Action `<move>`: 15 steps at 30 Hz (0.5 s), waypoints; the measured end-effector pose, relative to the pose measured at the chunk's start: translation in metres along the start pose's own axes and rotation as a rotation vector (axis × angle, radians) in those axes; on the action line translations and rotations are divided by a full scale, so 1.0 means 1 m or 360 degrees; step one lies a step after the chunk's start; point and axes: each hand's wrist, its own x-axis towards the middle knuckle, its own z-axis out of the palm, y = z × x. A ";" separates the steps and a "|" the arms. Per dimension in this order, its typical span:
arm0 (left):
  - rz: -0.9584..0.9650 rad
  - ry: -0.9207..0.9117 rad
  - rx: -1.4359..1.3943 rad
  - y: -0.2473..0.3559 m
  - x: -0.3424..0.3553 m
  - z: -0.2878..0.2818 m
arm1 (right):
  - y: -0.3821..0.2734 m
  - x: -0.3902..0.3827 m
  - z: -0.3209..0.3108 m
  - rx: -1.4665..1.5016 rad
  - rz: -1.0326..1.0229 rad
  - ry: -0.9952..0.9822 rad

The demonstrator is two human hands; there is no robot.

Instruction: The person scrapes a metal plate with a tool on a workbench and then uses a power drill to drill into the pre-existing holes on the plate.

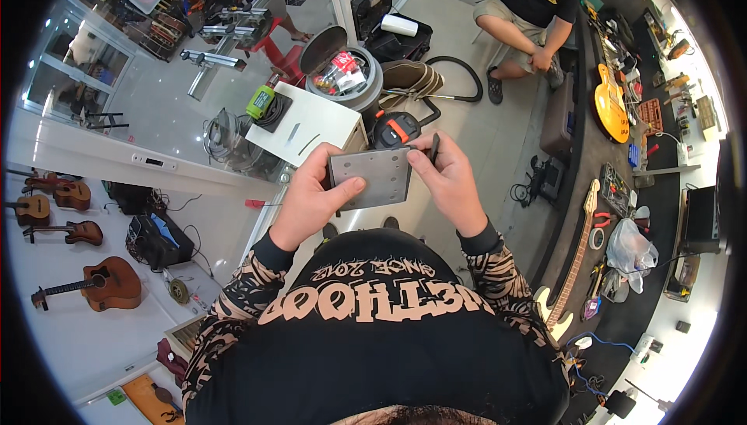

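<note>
Guitar workshop, tiled floor | left hand [310,199] – grip closed on grey plate [370,177] | right hand [449,180] – pinches plate's edge, holds dark pen [434,147]

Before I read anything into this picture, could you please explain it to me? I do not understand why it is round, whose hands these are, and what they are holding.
The picture comes from a wide-angle camera worn on a person's head, looking down. That lens bends straight edges and makes the view round. The dark shirt at the bottom is the wearer's own chest, and the two arms rising from it are theirs.

There is no machine here, only bare hands. The left hand and the right hand together hold a flat grey metal plate in front of the body. The right hand also pinches a thin dark tool, perhaps a pen; I cannot tell.

On the right runs a long dark workbench with an orange guitar and a guitar neck on it. Another person sits further away.
</note>
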 end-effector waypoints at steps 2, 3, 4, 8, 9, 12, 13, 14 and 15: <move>-0.0090 -0.0074 -0.0004 0.008 -0.004 -0.016 | 0.000 -0.002 0.007 -0.0212 -0.0008 0.0090; -0.0138 -0.0272 0.0164 0.015 -0.001 -0.028 | -0.003 -0.004 0.010 -0.0225 -0.0010 0.0083; -0.0191 -0.0463 0.0341 0.023 0.000 -0.038 | -0.007 -0.004 0.014 -0.0460 -0.0111 0.0023; -0.0072 -0.0583 0.0496 0.046 0.004 -0.049 | -0.023 0.002 0.056 -0.0884 -0.0322 -0.0067; -0.0059 -0.0578 0.0489 0.046 0.004 -0.046 | -0.023 0.005 0.066 -0.0897 -0.0329 -0.0072; 0.0287 -0.0400 0.0806 0.023 0.002 -0.047 | -0.019 0.011 0.092 -0.0909 -0.0469 -0.0082; 0.0291 -0.0398 0.0808 0.015 -0.002 -0.055 | -0.018 0.012 0.104 -0.0921 -0.0504 -0.0081; 0.0208 -0.0270 0.0739 0.010 -0.006 -0.064 | -0.017 0.014 0.116 -0.0932 -0.0540 -0.0080; 0.0122 -0.0146 0.0658 0.006 -0.011 -0.070 | -0.016 0.015 0.124 -0.0940 -0.0536 -0.0082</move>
